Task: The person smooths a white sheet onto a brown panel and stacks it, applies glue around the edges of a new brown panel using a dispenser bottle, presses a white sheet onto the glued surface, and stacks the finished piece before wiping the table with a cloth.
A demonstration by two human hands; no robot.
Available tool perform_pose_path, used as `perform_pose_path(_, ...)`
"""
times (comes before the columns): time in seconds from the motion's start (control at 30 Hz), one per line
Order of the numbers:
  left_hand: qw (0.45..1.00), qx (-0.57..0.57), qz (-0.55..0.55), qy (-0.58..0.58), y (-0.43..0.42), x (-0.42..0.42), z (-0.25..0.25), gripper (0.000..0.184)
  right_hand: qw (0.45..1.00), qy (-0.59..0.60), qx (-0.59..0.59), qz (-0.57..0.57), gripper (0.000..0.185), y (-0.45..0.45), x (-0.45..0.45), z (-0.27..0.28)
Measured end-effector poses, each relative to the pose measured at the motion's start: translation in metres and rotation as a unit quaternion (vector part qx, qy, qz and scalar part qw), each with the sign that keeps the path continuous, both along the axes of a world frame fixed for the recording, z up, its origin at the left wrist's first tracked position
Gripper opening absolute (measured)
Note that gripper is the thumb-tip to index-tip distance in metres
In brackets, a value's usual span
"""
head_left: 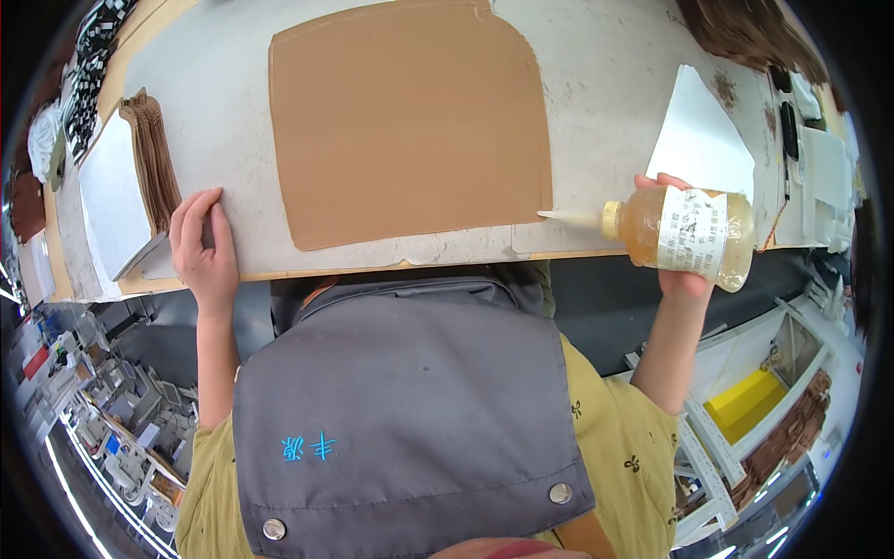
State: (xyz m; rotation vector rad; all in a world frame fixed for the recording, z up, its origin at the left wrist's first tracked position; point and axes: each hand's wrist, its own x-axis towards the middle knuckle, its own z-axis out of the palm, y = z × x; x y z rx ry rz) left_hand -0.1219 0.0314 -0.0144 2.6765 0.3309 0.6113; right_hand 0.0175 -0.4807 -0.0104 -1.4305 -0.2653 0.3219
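Note:
A brown flat sheet [410, 121], perhaps leather or board, lies on the table in front of me. My right hand [686, 281] is wrapped round a squeeze bottle [694, 233] of amber liquid with a white printed label. The bottle is tipped on its side, and its pale nozzle points left at the sheet's near right corner; whether the tip touches is unclear. At the table's near edge on the left, my left hand [205, 244] rests with slightly bent fingers, holding nothing. Close beside it stands a stack of brown pieces [152, 154] with a white sheet [114, 196] along its left side.
A white paper [705, 130] lies behind the bottle. Farther right are a black pen-like tool [790, 130] and a clear container [827, 168]. Dark brown material [750, 33] sits at the far right corner. A yellow bin [745, 405] is below the table, right.

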Motion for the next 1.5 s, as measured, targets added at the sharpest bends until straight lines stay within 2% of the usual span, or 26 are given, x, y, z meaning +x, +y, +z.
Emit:
perform_pose_path(0.07, 1.0, 0.002, 0.003, 0.001, -0.001, 0.0, 0.0, 0.015, 0.999, 0.015, 0.009, -0.03, 0.119, 0.004, -0.017, -0.005)
perform_pose_path(0.13, 1.0, 0.0, -0.003, 0.001, 0.0, 0.0, 0.001, 0.015, 0.98, 0.014, 0.004, -0.2, 0.134, 0.026, -0.039, -0.005)
perform_pose_path(0.17, 1.0, 0.0, -0.003, 0.0, 0.0, 0.0, 0.001, 0.015, 0.976, 0.041, 0.029, -0.212, 0.136, 0.028, -0.048, -0.007)
perform_pose_path(0.2, 1.0, 0.001, -0.007, 0.001, -0.001, 0.0, 0.001, 0.015, 0.976, 0.04, 0.03, -0.212, 0.136, 0.034, -0.056, -0.008)
perform_pose_path(0.27, 1.0, 0.002, -0.01, -0.002, -0.001, 0.001, 0.001, 0.015, 0.946, 0.04, 0.046, -0.319, 0.134, 0.044, -0.072, -0.01)
perform_pose_path(0.4, 1.0, 0.005, -0.023, -0.011, 0.002, 0.0, 0.001, 0.014, 0.94, 0.003, 0.017, -0.342, 0.128, 0.051, -0.097, -0.021)
perform_pose_path(0.43, 0.999, 0.009, -0.028, -0.013, 0.002, 0.001, 0.001, 0.014, 0.934, 0.019, 0.046, -0.354, 0.128, 0.052, -0.1, -0.021)
perform_pose_path(0.6, 0.999, 0.013, -0.04, -0.017, 0.001, 0.001, 0.003, 0.014, 0.949, 0.026, 0.046, -0.31, 0.128, 0.046, -0.112, -0.027)
perform_pose_path(0.87, 0.999, 0.007, -0.038, -0.018, 0.0, 0.002, 0.007, 0.015, 0.956, 0.053, 0.067, -0.282, 0.128, 0.074, -0.114, -0.028)
perform_pose_path(1.27, 0.998, 0.0, -0.051, -0.038, 0.004, 0.001, 0.006, 0.015, 0.975, 0.095, 0.085, -0.182, 0.126, 0.115, -0.117, -0.03)
perform_pose_path(1.37, 0.997, 0.011, -0.062, -0.047, 0.006, 0.001, 0.006, 0.015, 0.967, 0.089, 0.089, -0.22, 0.136, 0.132, -0.115, -0.03)
perform_pose_path(1.5, 0.997, 0.008, -0.059, -0.056, 0.007, 0.001, 0.004, 0.015, 0.982, 0.061, 0.1, -0.151, 0.133, 0.135, -0.112, -0.046)
